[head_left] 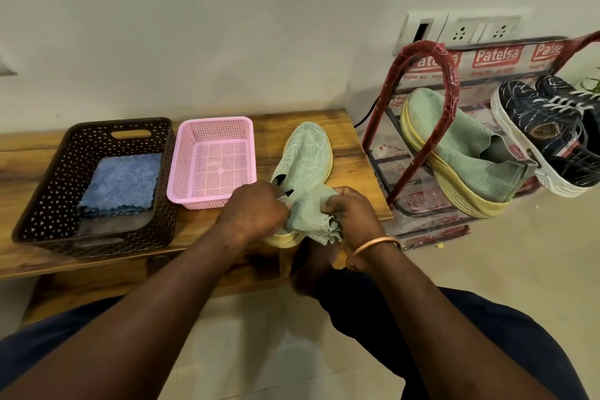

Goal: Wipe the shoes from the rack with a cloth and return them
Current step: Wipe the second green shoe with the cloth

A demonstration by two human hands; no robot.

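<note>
A pale green knit shoe with a yellow sole lies on the wooden table, toe pointing away from me. A green cloth is draped over its heel end. My left hand grips the shoe's collar at the cloth's left edge. My right hand, a copper bangle on its wrist, pinches the cloth's right side. The matching green shoe leans on the red-framed shoe rack to the right. A pair of dark blue sneakers sits on the rack beside it.
A dark brown perforated basket at the table's left holds a folded blue cloth. A pink mesh basket stands between it and the shoe. The rack stands on the floor against the wall, below a socket panel. My knees are under the table edge.
</note>
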